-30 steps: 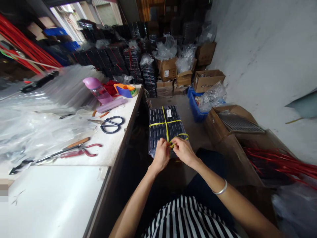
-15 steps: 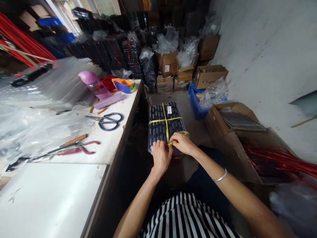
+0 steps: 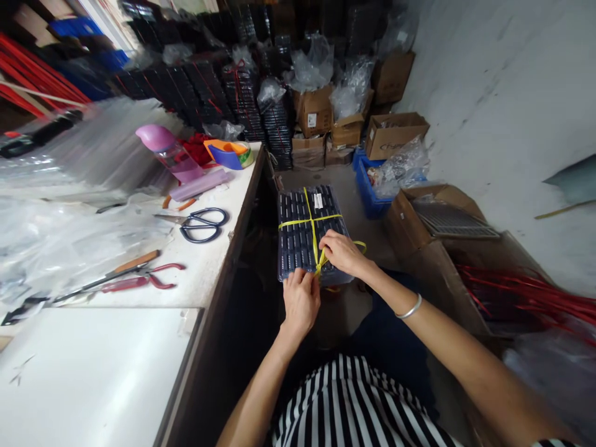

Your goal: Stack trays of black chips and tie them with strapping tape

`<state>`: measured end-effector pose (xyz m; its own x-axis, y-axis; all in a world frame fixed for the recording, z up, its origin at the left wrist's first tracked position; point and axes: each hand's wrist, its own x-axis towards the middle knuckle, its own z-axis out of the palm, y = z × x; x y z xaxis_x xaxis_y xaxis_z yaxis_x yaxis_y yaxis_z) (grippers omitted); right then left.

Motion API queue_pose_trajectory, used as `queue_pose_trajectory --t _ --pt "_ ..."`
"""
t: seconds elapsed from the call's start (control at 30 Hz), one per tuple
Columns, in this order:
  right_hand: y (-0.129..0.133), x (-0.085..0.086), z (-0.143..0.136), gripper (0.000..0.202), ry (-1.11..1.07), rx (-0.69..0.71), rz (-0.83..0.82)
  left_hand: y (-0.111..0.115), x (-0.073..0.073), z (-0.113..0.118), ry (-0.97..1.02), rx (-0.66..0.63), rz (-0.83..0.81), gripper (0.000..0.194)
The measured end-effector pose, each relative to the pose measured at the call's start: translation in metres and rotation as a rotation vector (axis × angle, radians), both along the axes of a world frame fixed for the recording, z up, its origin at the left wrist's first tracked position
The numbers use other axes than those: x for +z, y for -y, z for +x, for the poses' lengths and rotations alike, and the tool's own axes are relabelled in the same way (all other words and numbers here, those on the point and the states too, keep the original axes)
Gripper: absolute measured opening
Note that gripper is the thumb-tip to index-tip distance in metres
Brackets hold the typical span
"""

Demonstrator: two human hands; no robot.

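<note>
Black bundle [image 3: 293, 239]: ahead of my left hand [image 3: 300, 302], partly under my right hand [image 3: 343, 253], crossed by yellow strap [image 3: 313, 234].
Left hand: bent fingers at the bundle's near edge; I cannot tell whether they grip.
Right hand: pinches the strap.
Scissors [image 3: 198, 238]: on the worktop [image 3: 205, 270], left of my hands.

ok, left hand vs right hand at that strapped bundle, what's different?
Position: the left hand is at the near edge of the bundle; the right hand is farther forward, over its near-right part.
Pose: left hand points mostly forward, right hand reaches leftward.
Hold: right hand pinches the yellow strap; left hand's hold is unclear.
Wrist: right has a silver bangle, left none.
Shared: both ungloved.
</note>
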<state>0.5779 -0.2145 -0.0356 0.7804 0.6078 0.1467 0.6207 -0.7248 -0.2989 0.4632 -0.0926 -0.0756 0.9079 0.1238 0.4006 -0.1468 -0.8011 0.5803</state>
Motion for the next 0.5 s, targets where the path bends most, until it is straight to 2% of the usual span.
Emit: queue_pose_trajectory --t 0.13,0.23,0.37,0.5 --pt "0.004 0.002 -0.004 0.014 0.038 0.01 -0.037 0.0 0.0 0.002 0.025 0.008 -0.172 0.016" --pt "0.0 0.0 -0.008 0.015 0.075 -0.054 -0.057 0.004 -0.004 0.004 0.004 0.01 -0.263 0.025" --pt "-0.01 -0.006 -0.008 0.015 0.073 -0.141 -0.085 0.01 -0.014 0.005 -0.033 0.011 -0.269 0.033" --pt "-0.016 -0.011 -0.005 0.017 0.039 -0.204 -0.109 0.017 -0.027 0.005 -0.067 -0.013 -0.238 0.022"
